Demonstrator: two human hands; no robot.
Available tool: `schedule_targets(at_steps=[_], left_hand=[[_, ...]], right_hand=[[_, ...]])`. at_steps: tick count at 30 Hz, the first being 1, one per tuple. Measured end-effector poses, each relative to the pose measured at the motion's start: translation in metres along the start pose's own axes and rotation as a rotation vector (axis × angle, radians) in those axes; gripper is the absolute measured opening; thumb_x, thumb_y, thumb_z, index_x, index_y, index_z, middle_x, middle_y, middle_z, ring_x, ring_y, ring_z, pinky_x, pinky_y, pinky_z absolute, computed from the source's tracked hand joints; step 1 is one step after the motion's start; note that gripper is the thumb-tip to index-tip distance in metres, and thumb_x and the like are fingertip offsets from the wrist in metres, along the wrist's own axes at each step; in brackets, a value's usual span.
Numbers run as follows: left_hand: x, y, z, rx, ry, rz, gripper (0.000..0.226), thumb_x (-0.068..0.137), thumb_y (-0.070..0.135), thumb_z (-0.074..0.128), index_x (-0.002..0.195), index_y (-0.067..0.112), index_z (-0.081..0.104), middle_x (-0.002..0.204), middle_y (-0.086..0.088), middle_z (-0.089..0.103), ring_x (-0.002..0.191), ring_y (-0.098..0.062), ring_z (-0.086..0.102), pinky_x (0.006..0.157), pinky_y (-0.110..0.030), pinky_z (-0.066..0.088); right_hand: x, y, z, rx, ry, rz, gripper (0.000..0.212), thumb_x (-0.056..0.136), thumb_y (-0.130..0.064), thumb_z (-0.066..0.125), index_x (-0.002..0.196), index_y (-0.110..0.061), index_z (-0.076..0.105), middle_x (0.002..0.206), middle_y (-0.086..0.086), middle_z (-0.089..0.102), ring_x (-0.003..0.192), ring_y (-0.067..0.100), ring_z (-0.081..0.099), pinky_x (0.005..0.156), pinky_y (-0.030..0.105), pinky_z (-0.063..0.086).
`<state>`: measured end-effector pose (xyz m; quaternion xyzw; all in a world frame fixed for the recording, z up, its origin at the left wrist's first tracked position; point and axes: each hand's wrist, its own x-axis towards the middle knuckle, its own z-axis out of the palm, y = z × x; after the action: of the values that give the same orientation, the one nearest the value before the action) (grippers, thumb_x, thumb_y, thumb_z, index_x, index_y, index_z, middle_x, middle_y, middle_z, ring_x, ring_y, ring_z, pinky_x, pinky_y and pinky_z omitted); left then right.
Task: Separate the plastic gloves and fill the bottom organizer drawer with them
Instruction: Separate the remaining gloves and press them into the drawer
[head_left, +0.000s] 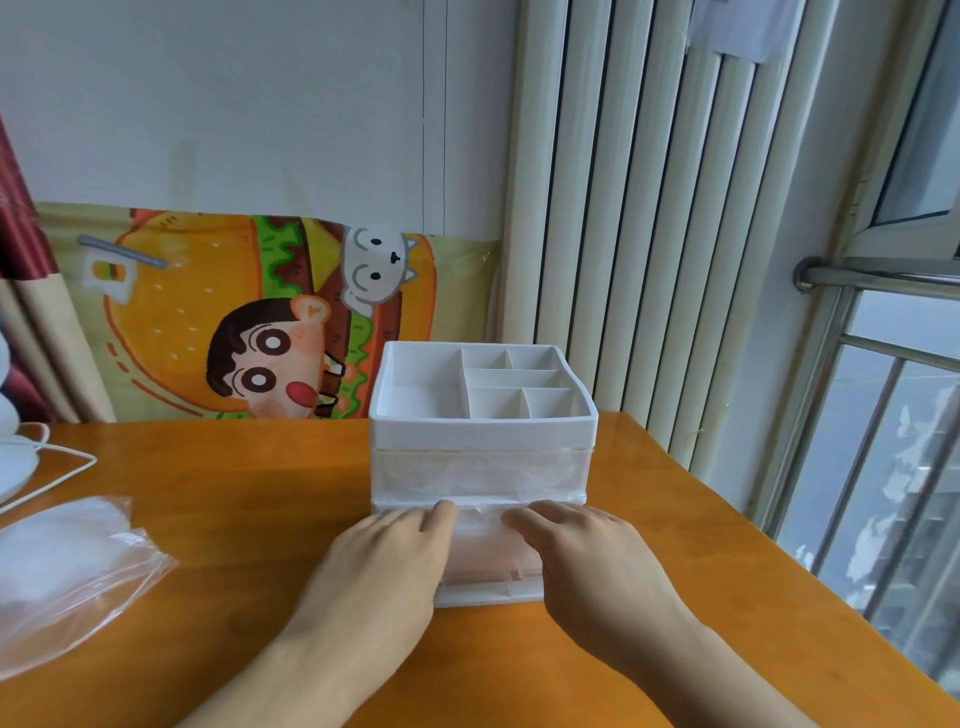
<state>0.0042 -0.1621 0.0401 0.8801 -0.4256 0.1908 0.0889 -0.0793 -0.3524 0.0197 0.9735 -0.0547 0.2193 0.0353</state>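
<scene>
On bottom drawer (488, 551): left hand (384, 561), right hand (587, 561) flat, fingers straight, pressing gloves (480, 540) down.

The left hand (395, 558) and right hand (587, 558) are bare; both forearms seem sleeveless up to the frame's lower edge.

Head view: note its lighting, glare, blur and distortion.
Head view: soft daylight comes from the window at right; pale glare lies on the table beside the organizer; the wide lens bends the radiator ribs; both hands are sharp; the clear drawer shows faintly.
</scene>
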Motion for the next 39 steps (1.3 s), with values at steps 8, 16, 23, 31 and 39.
schedule_targets(at_steps=[8,16,23,31,39], left_hand=[[-0.002,-0.018,0.03,-0.012,0.176,-0.024,0.048,0.066,0.004,0.091,0.108,0.016,0.071,0.102,0.001,0.065,0.082,-0.018,0.066,0.057,-0.027,0.054],[-0.004,-0.017,0.04,-0.022,0.173,0.076,0.047,0.06,0.007,0.087,0.103,0.022,0.076,0.093,0.008,0.072,0.083,-0.014,0.07,0.076,-0.027,0.06],[0.0,-0.019,0.038,-0.073,0.206,0.032,0.051,0.06,0.002,0.09,0.105,0.021,0.077,0.096,0.006,0.074,0.086,-0.016,0.071,0.075,-0.028,0.06],[-0.01,-0.036,0.041,-0.053,0.245,0.018,0.052,0.069,-0.001,0.087,0.117,0.015,0.075,0.11,0.003,0.073,0.099,-0.022,0.071,0.084,-0.033,0.06],[-0.005,-0.032,0.048,-0.067,0.304,0.045,0.059,0.064,-0.008,0.085,0.117,0.015,0.077,0.107,0.003,0.077,0.098,-0.024,0.073,0.087,-0.037,0.061]], right_hand=[[-0.001,-0.01,0.0,0.059,0.136,0.008,0.052,0.068,0.009,0.071,0.108,-0.023,0.067,0.094,-0.009,0.069,0.08,0.018,0.062,0.064,0.03,0.054],[0.012,-0.024,0.006,0.079,0.012,-0.148,0.064,0.081,-0.004,0.037,0.133,-0.03,0.064,0.118,-0.014,0.071,0.1,0.015,0.059,0.077,0.03,0.054],[0.018,-0.022,0.011,0.146,0.082,-0.136,0.069,0.086,-0.001,0.05,0.143,-0.039,0.058,0.119,-0.015,0.074,0.1,0.013,0.066,0.075,0.029,0.058],[-0.006,0.011,0.014,0.099,0.3,0.055,0.019,0.085,-0.009,0.084,0.097,-0.021,0.079,0.09,-0.01,0.074,0.079,0.016,0.067,0.075,0.02,0.045],[-0.005,0.016,0.024,0.005,0.338,0.035,0.037,0.074,0.006,0.087,0.1,-0.02,0.081,0.09,-0.01,0.079,0.082,0.02,0.072,0.082,0.021,0.046]])
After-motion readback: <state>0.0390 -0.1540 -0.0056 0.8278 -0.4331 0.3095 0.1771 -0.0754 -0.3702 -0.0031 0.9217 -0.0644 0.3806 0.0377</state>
